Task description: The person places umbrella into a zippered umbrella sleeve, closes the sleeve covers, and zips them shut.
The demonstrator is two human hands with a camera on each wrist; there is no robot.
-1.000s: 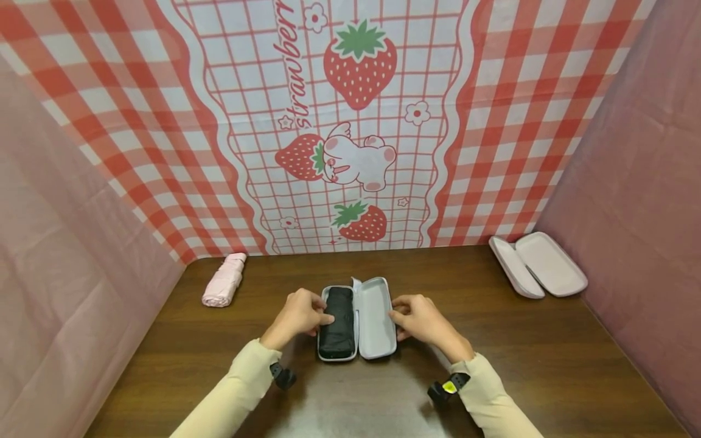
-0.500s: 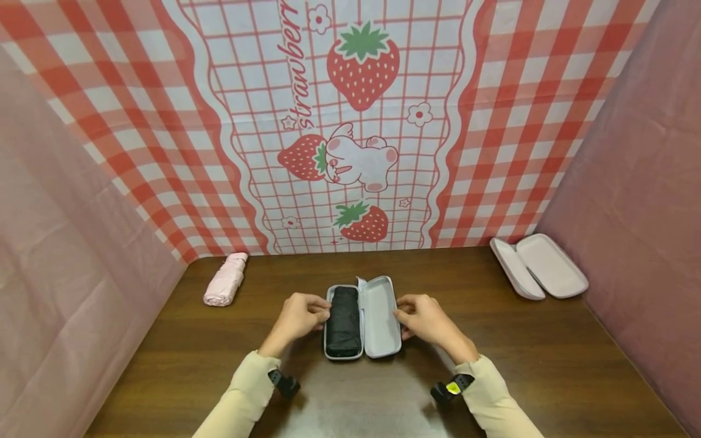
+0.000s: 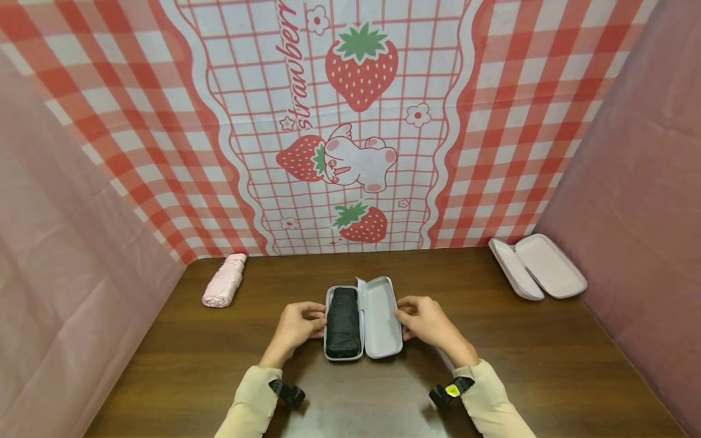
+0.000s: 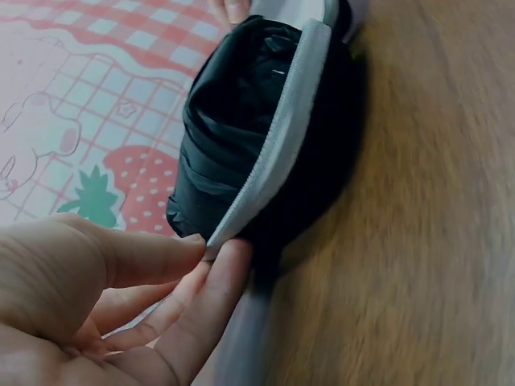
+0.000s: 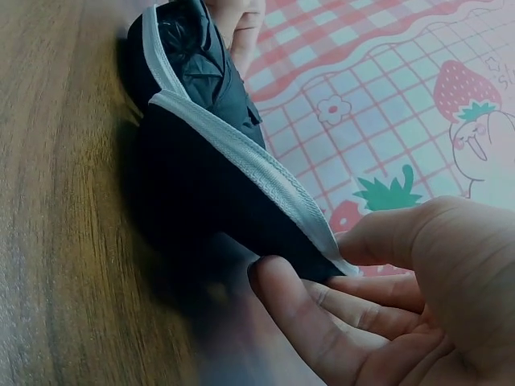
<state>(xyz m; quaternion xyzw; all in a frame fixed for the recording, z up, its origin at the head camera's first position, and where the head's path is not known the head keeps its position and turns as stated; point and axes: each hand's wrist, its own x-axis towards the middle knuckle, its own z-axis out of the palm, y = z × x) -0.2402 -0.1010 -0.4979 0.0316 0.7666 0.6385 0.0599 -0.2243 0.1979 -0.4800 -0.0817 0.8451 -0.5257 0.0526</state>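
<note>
A zippered hard case (image 3: 380,319) lies spread open mid-table, black outside with pale grey lining and rim. Its left half is filled by a rolled black bundle (image 3: 344,322) of thin fabric, like a folded umbrella. At the left half's outer edge, my left hand (image 3: 297,326) pinches the zipper rim (image 4: 282,141) between thumb and fingers, as the left wrist view shows. My right hand (image 3: 429,322) pinches the opposite outer edge, on the bare lid half; in the right wrist view the thumb is on the rim (image 5: 249,165) and fingers lie beneath.
Back left on the wooden table (image 3: 219,371) lies a rolled pink fabric bundle (image 3: 226,281). A second open case (image 3: 550,266), pale pink, sits in the back right corner. A strawberry-print cloth (image 3: 350,121) hangs behind, and pink cloth (image 3: 630,182) lines both sides.
The case has shifted slightly right. My left thumb has drawn back from over the black bundle to the case's left rim, and that hand sits slightly nearer me. The right hand keeps its hold.
</note>
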